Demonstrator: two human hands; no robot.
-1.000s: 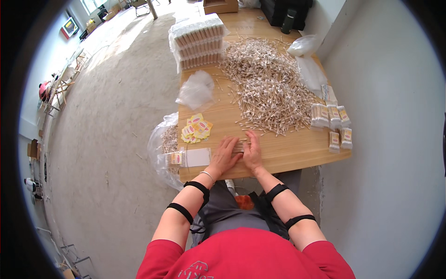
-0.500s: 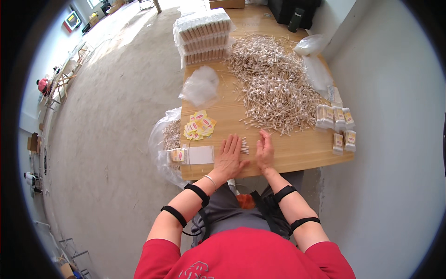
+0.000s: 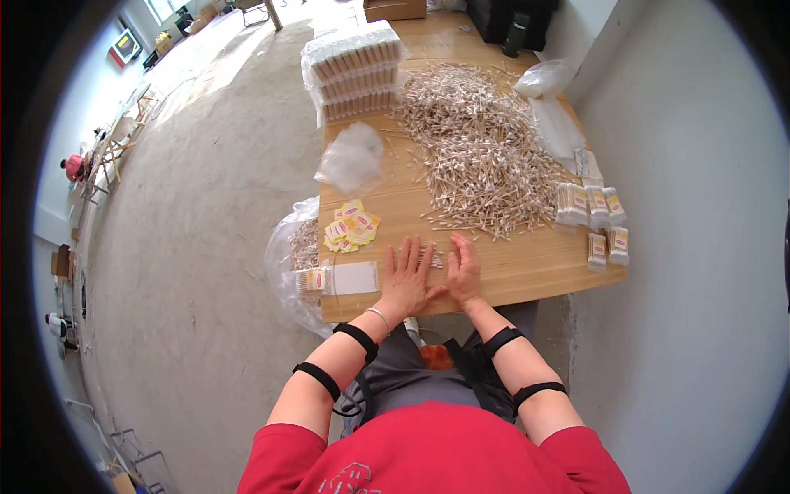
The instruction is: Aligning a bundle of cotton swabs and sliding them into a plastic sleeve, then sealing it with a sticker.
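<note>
Near the table's front edge, my left hand lies palm down with its fingers spread. It covers part of a small row of cotton swabs, whose white tips show between and beside the fingers. My right hand rests just right of the row, turned on its side, its fingers stretched out and grasping nothing visible. The left thumb reaches toward the right hand's base. Left of my left hand are a white card and a clear pack of swabs with a yellow label. Above them sits a pile of yellow-and-white labels.
A large heap of loose swabs covers the table's middle and back. Stacked bundles and clear plastic bags stand at the far left. Filled packs line the right edge. A bag of swabs hangs beside the left edge.
My left hand's fingers have spread wider over the small row of swabs. My right hand has shifted slightly left, closer to the row.
</note>
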